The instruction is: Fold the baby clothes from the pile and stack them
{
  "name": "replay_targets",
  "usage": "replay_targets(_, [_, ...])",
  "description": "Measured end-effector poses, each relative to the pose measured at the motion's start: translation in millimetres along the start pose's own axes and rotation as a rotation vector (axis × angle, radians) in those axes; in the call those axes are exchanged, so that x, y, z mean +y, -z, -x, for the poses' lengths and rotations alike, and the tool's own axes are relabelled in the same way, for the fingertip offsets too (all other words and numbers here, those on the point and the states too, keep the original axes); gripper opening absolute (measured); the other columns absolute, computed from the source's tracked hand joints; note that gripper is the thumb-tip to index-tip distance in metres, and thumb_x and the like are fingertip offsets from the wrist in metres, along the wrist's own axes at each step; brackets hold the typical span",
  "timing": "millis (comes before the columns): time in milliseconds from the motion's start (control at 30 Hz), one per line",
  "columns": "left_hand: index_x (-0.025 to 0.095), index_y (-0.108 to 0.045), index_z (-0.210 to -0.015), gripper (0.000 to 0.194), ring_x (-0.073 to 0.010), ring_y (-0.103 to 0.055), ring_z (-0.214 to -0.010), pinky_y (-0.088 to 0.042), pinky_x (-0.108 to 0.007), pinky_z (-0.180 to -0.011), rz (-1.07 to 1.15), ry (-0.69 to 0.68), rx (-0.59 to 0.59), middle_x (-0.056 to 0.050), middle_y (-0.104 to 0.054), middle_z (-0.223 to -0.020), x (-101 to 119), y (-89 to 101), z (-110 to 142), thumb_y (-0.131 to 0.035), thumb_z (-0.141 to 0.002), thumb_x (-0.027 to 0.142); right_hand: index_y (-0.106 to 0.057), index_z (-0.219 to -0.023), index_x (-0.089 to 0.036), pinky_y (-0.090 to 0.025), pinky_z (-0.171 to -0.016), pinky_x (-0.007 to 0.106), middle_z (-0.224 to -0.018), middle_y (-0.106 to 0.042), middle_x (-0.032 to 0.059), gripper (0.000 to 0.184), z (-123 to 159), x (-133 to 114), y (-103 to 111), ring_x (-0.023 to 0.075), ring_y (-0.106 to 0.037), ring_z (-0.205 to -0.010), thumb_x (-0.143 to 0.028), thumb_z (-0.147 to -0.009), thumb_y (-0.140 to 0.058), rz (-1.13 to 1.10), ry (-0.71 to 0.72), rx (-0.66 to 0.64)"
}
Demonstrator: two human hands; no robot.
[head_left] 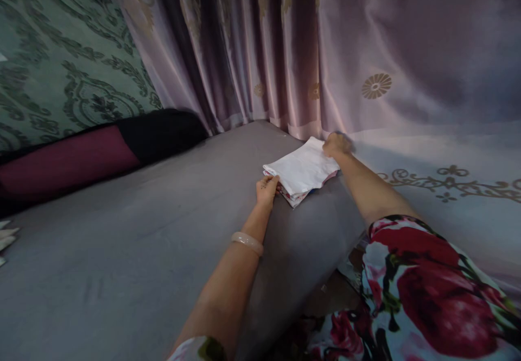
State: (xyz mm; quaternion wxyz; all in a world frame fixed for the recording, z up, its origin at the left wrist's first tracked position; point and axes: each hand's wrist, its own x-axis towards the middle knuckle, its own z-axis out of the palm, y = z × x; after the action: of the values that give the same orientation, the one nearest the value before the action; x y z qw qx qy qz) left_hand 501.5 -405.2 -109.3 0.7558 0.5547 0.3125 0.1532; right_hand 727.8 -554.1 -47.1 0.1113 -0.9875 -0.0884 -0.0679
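Several folded cloths (303, 168), white uppermost, coloured edges below; left fingers (276, 179) pinch edge; right fingers (328, 147), hold unclear.

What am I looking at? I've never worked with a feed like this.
No machine: these are a person's two bare hands, seen in one picture from a camera worn on the head, looking forward and down. A stack of folded cloths, white on top, lies on the grey padded surface. The left grip is at its near left edge; the right grip, curled, is at the far right corner. How firmly either holds isn't clear. A long maroon-and-black cushion lies by the green wallpaper.
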Motion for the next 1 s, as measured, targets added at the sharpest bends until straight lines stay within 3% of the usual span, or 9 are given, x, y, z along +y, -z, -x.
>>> replay_targets(167, [0.013, -0.059, -0.070, 0.012, -0.0066, -0.050, -0.044, -0.038, -0.017, -0.045, -0.014, -0.017, 0.015, 0.004, -0.053, -0.051, -3.2, -0.3, -1.5, -0.062, -0.081, 0.016, -0.067, -0.112, -0.006, -0.048, -0.085, 0.042, -0.112, -0.063, 0.0253, 0.034, 11.9, 6.8, -10.9, 0.0331, -0.060, -0.106, -0.018, -0.086, -0.050, 0.081, -0.026, -0.015])
replay_targets(400, [0.013, -0.061, -0.073, 0.010, -0.0074, -0.053, -0.048, -0.042, -0.017, -0.049, -0.050, -0.062, 0.019, 0.003, -0.057, -0.055, -11.4, 0.6, -4.0, -0.064, -0.082, 0.017, -0.064, -0.117, -0.004, -0.037, -0.095, 0.047, -0.124, -0.057, 0.0254, 0.043, 40.6, 15.7, -35.4, 0.0353, -0.047, -0.118, -0.021, -0.090, -0.035, 0.131, 0.017, 0.129])
replay_targets(600, [0.012, -0.060, -0.080, 0.004, -0.0079, -0.060, -0.058, -0.049, -0.020, -0.064, 0.052, -0.069, -0.041, 0.000, -0.065, -0.066, -10.7, 11.2, 5.9, -0.060, -0.083, 0.011, -0.064, -0.116, -0.004, -0.039, -0.094, 0.046, -0.120, -0.060, 0.0251, 0.042, 49.6, 8.5, -26.8, 0.0340, -0.052, -0.116, -0.024, -0.092, -0.036, 0.090, -0.001, 0.021])
replay_targets(700, [0.011, -0.059, -0.089, 0.006, -0.0081, -0.062, -0.065, -0.050, -0.020, -0.068, 0.075, -0.050, -0.055, -0.004, -0.068, -0.076, -7.4, 26.7, 16.3, -0.060, -0.084, 0.009, -0.059, -0.124, -0.007, -0.039, -0.096, 0.044, -0.123, -0.059, 0.0232, 0.045, 62.8, -13.6, -20.8, 0.0323, -0.052, -0.117, -0.032, -0.094, -0.037, 0.070, 0.091, 0.009])
replay_targets(800, [0.011, -0.057, -0.092, 0.012, -0.0086, -0.063, -0.066, -0.051, -0.021, -0.068, 0.059, -0.013, -0.023, -0.005, -0.068, -0.080, -4.8, 49.2, 25.4, -0.063, -0.083, 0.008, -0.052, -0.134, -0.016, -0.038, -0.101, 0.041, -0.132, -0.055, 0.0186, 0.049, 87.2, -43.6, -20.6, 0.0293, -0.048, -0.124, -0.041, -0.096, -0.035, 0.035, 0.274, -0.032])
replay_targets(900, [0.011, -0.056, -0.093, 0.011, -0.0092, -0.064, -0.063, -0.052, -0.022, -0.066, 0.038, 0.026, 0.013, -0.005, -0.067, -0.076, -1.2, 80.0, 32.0, -0.061, -0.084, 0.007, -0.046, -0.139, -0.021, -0.033, -0.107, 0.044, -0.141, -0.048, 0.0163, 0.053, 111.3, -65.8, -26.1, 0.0291, -0.040, -0.132, -0.048, -0.096, -0.034, 0.014, 0.437, -0.100])
replay_targets(1000, [0.011, -0.056, -0.092, 0.006, -0.0106, -0.065, -0.058, -0.053, -0.022, -0.062, -0.010, 0.095, 0.029, -0.004, -0.066, -0.067, 6.0, 120.7, 39.9, -0.059, -0.087, 0.009, -0.046, -0.139, -0.020, -0.029, -0.109, 0.049, -0.146, -0.042, 0.0165, 0.055, 124.0, -73.0, -35.6, 0.0303, -0.035, -0.136, -0.050, -0.097, -0.029, 0.036, 0.495, -0.138])
